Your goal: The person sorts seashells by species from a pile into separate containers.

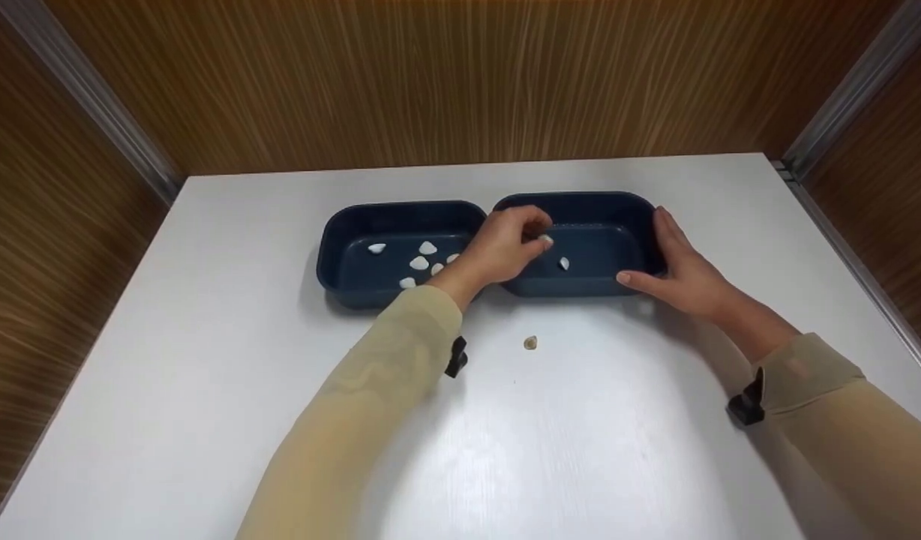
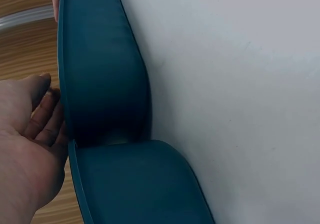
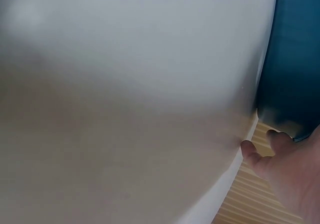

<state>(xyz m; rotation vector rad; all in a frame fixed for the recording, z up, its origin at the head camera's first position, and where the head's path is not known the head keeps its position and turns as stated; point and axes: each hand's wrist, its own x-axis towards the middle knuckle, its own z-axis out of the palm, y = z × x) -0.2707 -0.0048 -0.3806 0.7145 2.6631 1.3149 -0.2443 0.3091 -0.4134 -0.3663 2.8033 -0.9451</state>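
Observation:
Two dark blue trays stand side by side on the white table. My left hand [image 1: 505, 244] reaches over the left end of the right tray [image 1: 625, 286], pinching a small pale shell [image 1: 546, 240] at the thumb tip; the other fingertips are partly hidden. Another white shell [image 1: 564, 263] lies on that tray's floor. Several white shells, one of them a shell [image 1: 419, 263] near the middle, lie in the left tray [image 1: 344, 295], partly covered by my left wrist. My right hand [image 1: 685, 274] rests against the right tray's right end, thumb at the front rim and fingers along the side.
A brownish shell [image 1: 530, 343] lies on the table [image 1: 550, 450] in front of the trays. Wood-grain panels [image 1: 460, 82] rise behind and at both sides, with metal strips at the corners. The trays' adjoining ends nearly touch.

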